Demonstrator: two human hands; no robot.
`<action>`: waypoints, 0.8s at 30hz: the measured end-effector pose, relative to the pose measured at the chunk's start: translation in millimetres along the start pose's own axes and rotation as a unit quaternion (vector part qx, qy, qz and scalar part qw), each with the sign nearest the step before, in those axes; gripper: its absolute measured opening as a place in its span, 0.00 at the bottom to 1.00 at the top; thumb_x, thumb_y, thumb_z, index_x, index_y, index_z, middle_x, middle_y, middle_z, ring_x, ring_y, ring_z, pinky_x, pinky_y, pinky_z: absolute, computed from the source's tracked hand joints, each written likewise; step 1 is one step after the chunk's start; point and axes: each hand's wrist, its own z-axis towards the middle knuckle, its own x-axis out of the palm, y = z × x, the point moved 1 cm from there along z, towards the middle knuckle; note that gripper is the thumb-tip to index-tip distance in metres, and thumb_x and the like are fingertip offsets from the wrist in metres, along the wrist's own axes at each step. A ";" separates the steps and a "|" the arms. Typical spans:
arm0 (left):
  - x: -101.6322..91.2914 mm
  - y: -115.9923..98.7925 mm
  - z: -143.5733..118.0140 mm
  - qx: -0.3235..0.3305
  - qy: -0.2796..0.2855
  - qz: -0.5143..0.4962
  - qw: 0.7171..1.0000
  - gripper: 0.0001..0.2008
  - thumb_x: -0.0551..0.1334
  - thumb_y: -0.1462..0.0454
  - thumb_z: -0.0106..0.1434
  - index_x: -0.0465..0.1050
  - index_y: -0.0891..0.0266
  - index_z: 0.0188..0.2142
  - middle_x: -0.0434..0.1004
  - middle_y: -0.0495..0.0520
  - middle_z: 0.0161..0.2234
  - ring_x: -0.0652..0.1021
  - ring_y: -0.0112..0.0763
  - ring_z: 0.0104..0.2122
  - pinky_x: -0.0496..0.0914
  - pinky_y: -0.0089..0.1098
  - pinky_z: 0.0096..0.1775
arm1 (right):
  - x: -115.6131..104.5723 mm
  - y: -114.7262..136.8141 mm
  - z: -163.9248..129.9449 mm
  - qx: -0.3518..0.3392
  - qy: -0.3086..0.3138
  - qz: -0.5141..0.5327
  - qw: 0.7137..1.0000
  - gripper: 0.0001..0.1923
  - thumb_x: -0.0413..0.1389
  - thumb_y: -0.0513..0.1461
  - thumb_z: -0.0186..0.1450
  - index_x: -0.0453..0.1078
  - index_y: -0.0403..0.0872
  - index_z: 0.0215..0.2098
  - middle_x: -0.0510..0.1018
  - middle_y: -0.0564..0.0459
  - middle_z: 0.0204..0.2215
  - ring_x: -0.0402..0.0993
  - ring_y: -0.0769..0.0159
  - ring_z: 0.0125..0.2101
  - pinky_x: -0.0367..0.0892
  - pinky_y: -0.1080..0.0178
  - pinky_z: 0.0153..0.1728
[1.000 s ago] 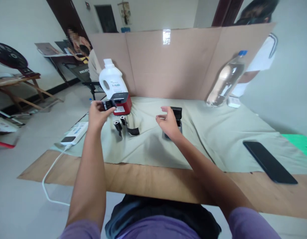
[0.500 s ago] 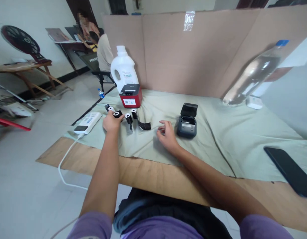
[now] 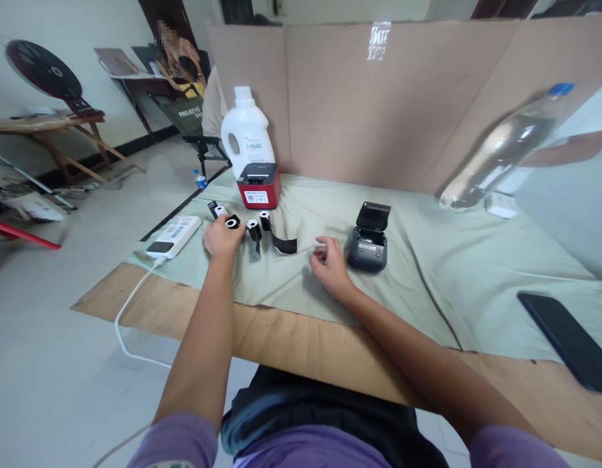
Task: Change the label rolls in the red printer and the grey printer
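Note:
My left hand (image 3: 223, 238) closes around a black paper roll with a white core (image 3: 232, 223), among other small rolls on the cloth. Just right of it stand a black-and-white roll (image 3: 253, 229) with a short loose tail and another roll (image 3: 265, 220) whose black strip (image 3: 284, 246) trails toward me. Behind my fingers a further roll (image 3: 220, 210) shows partly. My right hand (image 3: 330, 264) rests low over the cloth with its fingers loosely curled and apart, nothing in them. Beside it sits a small dark label printer (image 3: 368, 244), its lid (image 3: 374, 216) raised.
A red and black box-shaped device (image 3: 259, 186) stands before a white jug (image 3: 249, 133). At the left lies a white power bank (image 3: 173, 237) with a cable. A phone (image 3: 564, 335) and a large bottle (image 3: 506, 149) are at the right. Cardboard (image 3: 403, 97) walls the back.
The view has shifted slightly. My left hand stays at the same roll, and my right hand remains beside the printer with its fingers barely moved.

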 end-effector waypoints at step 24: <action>-18.8 -71.0 -28.2 0.319 0.091 0.020 0.943 0.12 0.63 0.65 0.61 0.79 0.53 0.44 0.82 0.55 0.49 0.78 0.49 0.51 0.57 0.51 0.58 | 3.6 -4.4 1.5 0.001 0.001 0.001 1.000 0.18 0.54 0.34 0.60 0.64 0.48 0.49 0.68 0.47 0.48 0.73 0.64 0.38 0.72 0.58 0.42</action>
